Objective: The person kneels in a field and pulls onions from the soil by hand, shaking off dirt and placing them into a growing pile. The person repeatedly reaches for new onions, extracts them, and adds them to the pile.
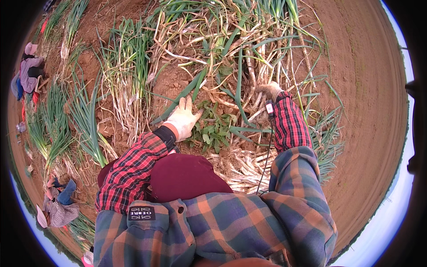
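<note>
My left hand (182, 117), in a pale work glove, holds nothing; its fingers point forward and the thumb stands apart. It is beside a low leafy weed (213, 128) and close to a long green onion leaf (181, 96). My right hand (269, 90), also gloved, reaches in among the white stalks of green onions (262, 71). Its fingertips are partly lost among the stalks, so a grip on them cannot be made out. Between my arms, near my knee, lies a pile of pulled green onions (245, 167) with white stems and roots.
Bundles of green onions (128, 66) lie on the soil to the left. Two people (31, 71) work low to the ground at the far left, one nearer the bottom. Bare tilled soil (363, 100) stretches along the right. A black cable (268, 160) hangs from my right wrist.
</note>
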`<move>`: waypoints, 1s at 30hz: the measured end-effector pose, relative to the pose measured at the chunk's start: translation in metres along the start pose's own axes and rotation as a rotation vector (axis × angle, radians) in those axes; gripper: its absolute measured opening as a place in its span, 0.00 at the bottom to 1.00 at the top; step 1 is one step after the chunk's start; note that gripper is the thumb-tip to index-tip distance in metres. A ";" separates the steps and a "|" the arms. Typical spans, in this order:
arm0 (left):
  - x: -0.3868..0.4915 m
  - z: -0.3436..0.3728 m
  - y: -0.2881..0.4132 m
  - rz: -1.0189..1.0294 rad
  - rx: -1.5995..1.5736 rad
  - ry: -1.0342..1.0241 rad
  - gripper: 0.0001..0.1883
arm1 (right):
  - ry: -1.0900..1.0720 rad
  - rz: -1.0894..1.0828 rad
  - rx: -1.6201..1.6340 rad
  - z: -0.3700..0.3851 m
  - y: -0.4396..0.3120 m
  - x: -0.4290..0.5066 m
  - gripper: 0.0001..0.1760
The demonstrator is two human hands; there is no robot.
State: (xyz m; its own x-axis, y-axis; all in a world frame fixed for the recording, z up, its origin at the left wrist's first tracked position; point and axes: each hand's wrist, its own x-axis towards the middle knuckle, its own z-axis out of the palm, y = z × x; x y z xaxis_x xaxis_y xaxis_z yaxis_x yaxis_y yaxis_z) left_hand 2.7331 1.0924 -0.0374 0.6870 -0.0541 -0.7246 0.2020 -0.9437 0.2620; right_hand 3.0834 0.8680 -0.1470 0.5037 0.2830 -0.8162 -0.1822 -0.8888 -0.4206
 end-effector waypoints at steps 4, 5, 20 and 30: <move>0.003 0.006 -0.006 0.006 0.055 0.037 0.45 | -0.236 -0.184 0.581 0.031 -0.060 -0.059 0.07; 0.005 0.006 -0.008 0.011 0.049 0.018 0.47 | -0.300 -0.168 0.645 0.035 -0.080 -0.074 0.07; -0.021 0.049 -0.060 -0.121 -0.519 0.381 0.33 | -0.150 -0.269 0.958 0.063 -0.033 -0.121 0.11; 0.013 0.011 0.018 0.000 -0.913 0.263 0.41 | -0.044 -0.304 0.522 0.078 0.015 -0.156 0.28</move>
State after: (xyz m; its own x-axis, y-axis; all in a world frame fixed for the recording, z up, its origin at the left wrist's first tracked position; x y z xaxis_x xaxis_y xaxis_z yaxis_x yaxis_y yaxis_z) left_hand 2.7378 1.0715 -0.0494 0.7998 0.1263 -0.5869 0.5931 -0.3179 0.7398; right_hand 2.9360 0.8386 -0.0566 0.5648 0.5214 -0.6397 -0.4310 -0.4747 -0.7674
